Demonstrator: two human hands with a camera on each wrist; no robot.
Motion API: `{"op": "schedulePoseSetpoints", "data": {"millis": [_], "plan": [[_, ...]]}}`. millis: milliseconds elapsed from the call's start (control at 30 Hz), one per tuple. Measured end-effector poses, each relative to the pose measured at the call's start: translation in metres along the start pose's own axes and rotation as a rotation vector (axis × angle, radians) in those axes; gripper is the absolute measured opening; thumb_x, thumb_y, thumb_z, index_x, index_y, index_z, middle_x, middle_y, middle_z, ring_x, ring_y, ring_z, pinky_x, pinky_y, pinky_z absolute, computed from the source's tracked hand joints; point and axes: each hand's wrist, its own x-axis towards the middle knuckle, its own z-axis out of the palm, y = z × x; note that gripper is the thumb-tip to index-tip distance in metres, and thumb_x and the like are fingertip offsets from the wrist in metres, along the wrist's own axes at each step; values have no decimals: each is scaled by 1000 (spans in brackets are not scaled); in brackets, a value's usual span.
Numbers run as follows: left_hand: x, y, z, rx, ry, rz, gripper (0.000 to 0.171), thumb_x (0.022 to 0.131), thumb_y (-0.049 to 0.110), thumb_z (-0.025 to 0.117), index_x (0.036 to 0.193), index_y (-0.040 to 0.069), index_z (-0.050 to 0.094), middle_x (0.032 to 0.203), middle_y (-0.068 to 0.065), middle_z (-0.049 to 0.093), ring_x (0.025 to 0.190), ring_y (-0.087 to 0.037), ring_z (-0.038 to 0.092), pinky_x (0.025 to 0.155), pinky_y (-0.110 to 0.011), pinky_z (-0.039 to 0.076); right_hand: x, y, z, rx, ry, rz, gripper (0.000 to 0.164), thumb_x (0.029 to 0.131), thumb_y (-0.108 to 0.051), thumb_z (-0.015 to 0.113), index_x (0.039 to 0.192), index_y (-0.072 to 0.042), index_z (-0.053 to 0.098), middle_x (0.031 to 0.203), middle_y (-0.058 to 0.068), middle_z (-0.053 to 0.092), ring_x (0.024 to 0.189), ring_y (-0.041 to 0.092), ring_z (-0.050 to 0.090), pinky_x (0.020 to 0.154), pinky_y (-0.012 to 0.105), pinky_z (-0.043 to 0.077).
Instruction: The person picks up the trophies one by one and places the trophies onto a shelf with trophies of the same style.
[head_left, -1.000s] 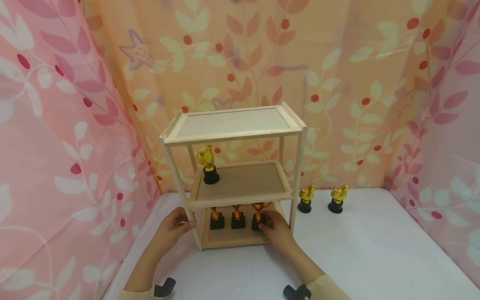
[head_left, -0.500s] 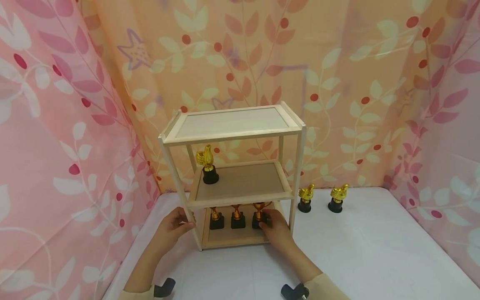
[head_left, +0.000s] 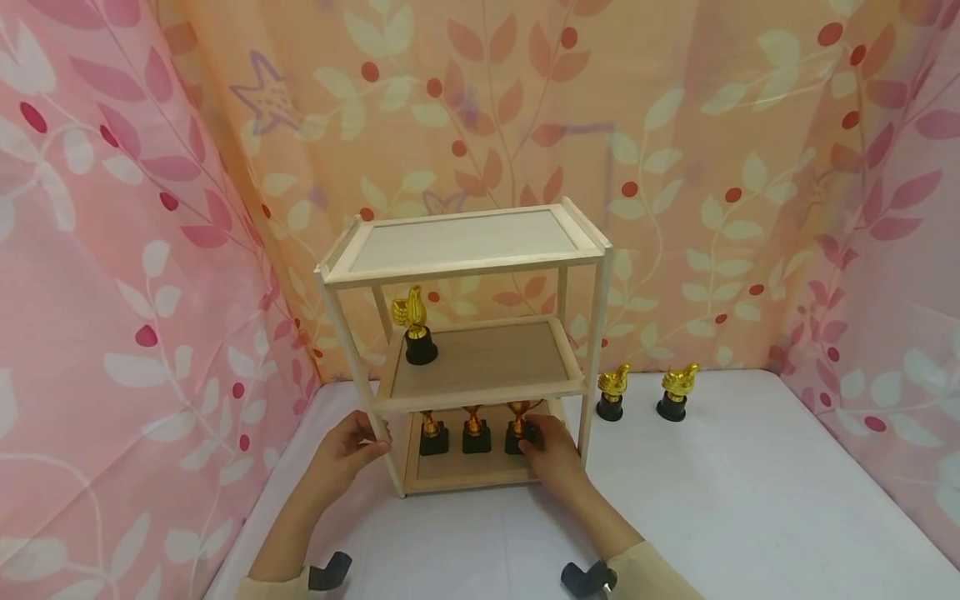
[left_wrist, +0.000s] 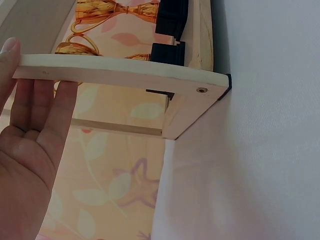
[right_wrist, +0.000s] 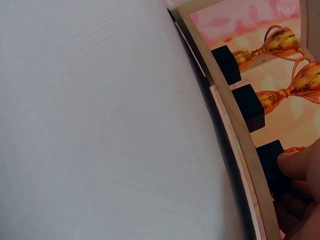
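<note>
A three-tier wooden shelf point(head_left: 480, 402) stands on the white table. My left hand point(head_left: 347, 458) pinches its front left post point(left_wrist: 120, 72) between thumb and fingers. On the bottom tier, three gold cup trophies with square black bases stand in a row: the left trophy point(head_left: 432, 437), the middle trophy point(head_left: 476, 436) and the right trophy point(head_left: 514, 439). My right hand point(head_left: 557, 457) reaches in from the right and grips the right trophy by its black base point(right_wrist: 270, 162), thumb at the front. The middle tier bears a gold thumbs-up trophy point(head_left: 418, 333) at its left end.
Two more thumbs-up trophies, a nearer one point(head_left: 611, 393) and a farther one point(head_left: 675, 393), stand on the table right of the shelf. The white table point(head_left: 750, 492) meets a floral curtain point(head_left: 690, 208) behind and at both sides. The shelf's top tier point(head_left: 465, 242) overhangs the others.
The right trophy has shifted very slightly within its row, my right hand still holding it. My left hand stays on the post. The head view has tilted a little.
</note>
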Motion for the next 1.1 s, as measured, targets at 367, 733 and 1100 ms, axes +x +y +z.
{"op": "schedulePoseSetpoints", "data": {"millis": [367, 733, 1100], "plan": [[-1, 0, 2, -9, 11, -14, 25, 94, 7, 73, 113, 1, 58, 102, -12, 65, 93, -17, 64, 84, -25, 59, 2, 1, 0, 17, -11, 2, 44, 94, -11, 72, 136, -4, 58, 141, 19, 57, 134, 41, 51, 111, 57, 41], [-1, 2, 3, 7, 14, -11, 24, 94, 8, 74, 112, 5, 59, 103, -10, 66, 94, -17, 65, 85, -27, 59, 4, 3, 1, 25, -20, 7, 46, 96, -11, 70, 139, -4, 57, 142, 19, 56, 136, 41, 50, 112, 56, 40], [0, 1, 2, 21, 22, 2, 24, 93, 8, 74, 112, 4, 59, 103, -11, 67, 95, -16, 65, 85, -26, 59, 4, 0, -1, 32, -22, 5, 47, 95, -11, 71, 139, -3, 57, 142, 19, 57, 135, 40, 50, 112, 56, 40]]}}
